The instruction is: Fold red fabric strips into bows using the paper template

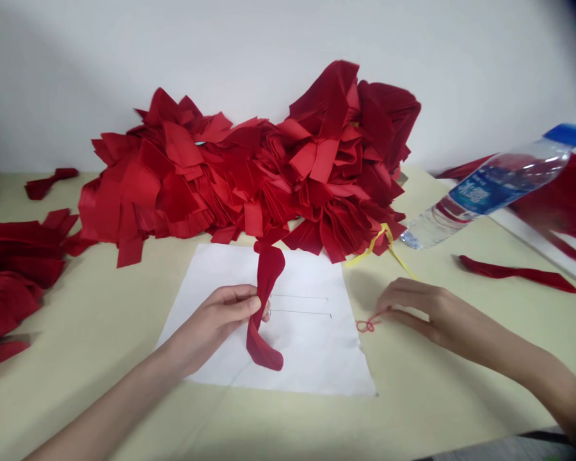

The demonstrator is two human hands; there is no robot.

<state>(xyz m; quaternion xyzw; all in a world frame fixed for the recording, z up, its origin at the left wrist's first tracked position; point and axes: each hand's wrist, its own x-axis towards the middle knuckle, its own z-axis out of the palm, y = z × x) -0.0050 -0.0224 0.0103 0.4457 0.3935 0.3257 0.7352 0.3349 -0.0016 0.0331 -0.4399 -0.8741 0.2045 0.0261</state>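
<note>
My left hand (223, 314) pinches a folded red fabric strip (265, 307) at its middle, so a loop stands up above the fingers and another curls below onto a white paper sheet (307, 358). Two thin ruled lines are drawn on that paper. My right hand (413, 306) rests on the table to the right of the paper, its fingertips closed on a small red thread loop (366, 326) that lies at the paper's edge.
A big heap of red fabric pieces (249, 173) lies against the wall behind the paper, with a yellow ribbon (384, 246) trailing out. More red pieces (9, 275) are stacked at the left. A plastic water bottle (494, 186) lies tilted at the right, near a loose red strip (518, 274).
</note>
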